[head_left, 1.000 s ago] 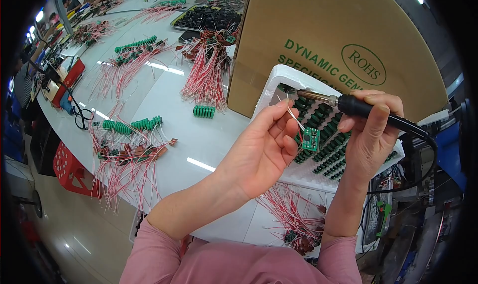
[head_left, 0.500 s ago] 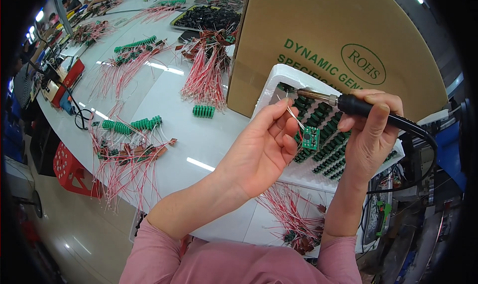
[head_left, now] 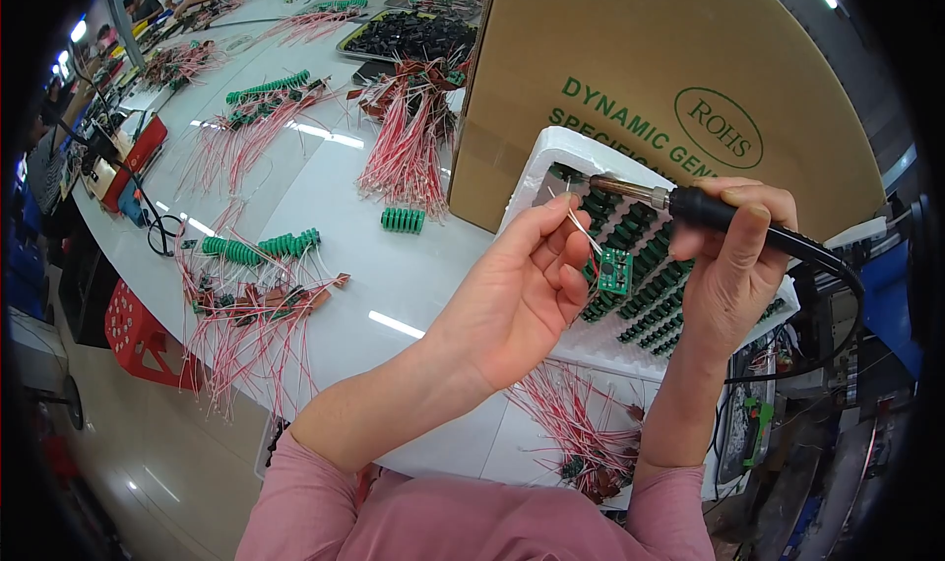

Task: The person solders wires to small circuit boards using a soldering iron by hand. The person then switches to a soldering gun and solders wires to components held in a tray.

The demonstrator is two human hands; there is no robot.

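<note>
My left hand pinches thin white wires between thumb and fingers. From these wires hangs a small green circuit board, with a bit of red wire beside it. A soldering iron with a black handle is gripped in my right hand, its metal tip pointing left. That tip sits just above my left fingertips, near a dark green part in the corner of a white foam tray. Rows of dark green ring-shaped parts fill the tray beneath both hands. Whether the tip touches the wire ends, I cannot tell.
A large cardboard box stands behind the tray. Bundles of red and white wires lie about the white table, one bundle close to my body. A green coil row lies left of the box. The iron's black cable loops at right.
Almost nothing differs. Both hands, the soldering iron and the circuit board stay in nearly the same place, with only a slight shift of the fingers at the iron.
</note>
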